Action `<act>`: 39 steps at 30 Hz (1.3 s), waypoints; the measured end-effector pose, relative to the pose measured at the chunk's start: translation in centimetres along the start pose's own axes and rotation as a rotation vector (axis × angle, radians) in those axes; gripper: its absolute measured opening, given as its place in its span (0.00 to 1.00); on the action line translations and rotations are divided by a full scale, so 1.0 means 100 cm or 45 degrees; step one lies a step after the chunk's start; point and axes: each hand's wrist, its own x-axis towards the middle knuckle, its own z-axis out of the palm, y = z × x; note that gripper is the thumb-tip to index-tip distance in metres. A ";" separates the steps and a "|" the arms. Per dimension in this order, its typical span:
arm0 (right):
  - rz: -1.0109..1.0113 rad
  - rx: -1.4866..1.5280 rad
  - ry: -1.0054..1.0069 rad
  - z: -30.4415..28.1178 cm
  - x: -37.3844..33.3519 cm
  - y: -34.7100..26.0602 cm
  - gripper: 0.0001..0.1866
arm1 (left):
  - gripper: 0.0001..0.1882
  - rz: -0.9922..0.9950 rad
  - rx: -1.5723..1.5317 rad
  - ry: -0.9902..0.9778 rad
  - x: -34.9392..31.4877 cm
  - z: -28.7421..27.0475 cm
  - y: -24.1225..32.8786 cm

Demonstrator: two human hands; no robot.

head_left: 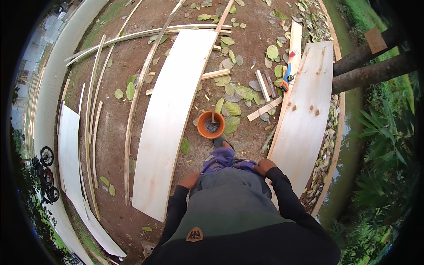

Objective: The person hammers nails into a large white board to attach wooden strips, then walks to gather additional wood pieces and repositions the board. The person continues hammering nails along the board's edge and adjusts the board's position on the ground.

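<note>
My left hand (189, 181) is closed at the left edge of the purple patterned cloth (221, 158) worn over my legs, its fingers partly hidden by the dark shirt. On the other side, my right hand (265, 167) has its fingers curled on the same cloth, beside the near end of a pale knotty board (304, 106). In front of my foot stands an orange bucket (211, 124) with a stick-like handle leaning in it and something greyish inside. A wide whitish board (176, 115) lies to the left of the bucket.
A blue-and-orange hand tool (287, 79) rests on a narrow plank along the right board. Short wood offcuts (265, 108) and large leaves cover the brown ground. Long thin strips (145, 66) lie at left. Water (349, 145) runs past the right edge; a motorbike (47, 174) stands far left.
</note>
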 end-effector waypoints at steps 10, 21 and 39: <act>-0.282 -0.019 -0.030 -0.217 0.064 -0.019 0.27 | 0.22 -0.317 -0.738 0.026 0.101 -0.101 0.056; -0.035 -0.170 -0.200 -0.410 0.485 -0.015 0.29 | 0.22 -1.351 -1.788 0.333 0.250 -0.071 0.123; -0.613 -0.663 0.605 -0.544 1.141 -0.121 0.29 | 0.22 -2.215 -1.584 -0.691 0.391 -0.090 0.290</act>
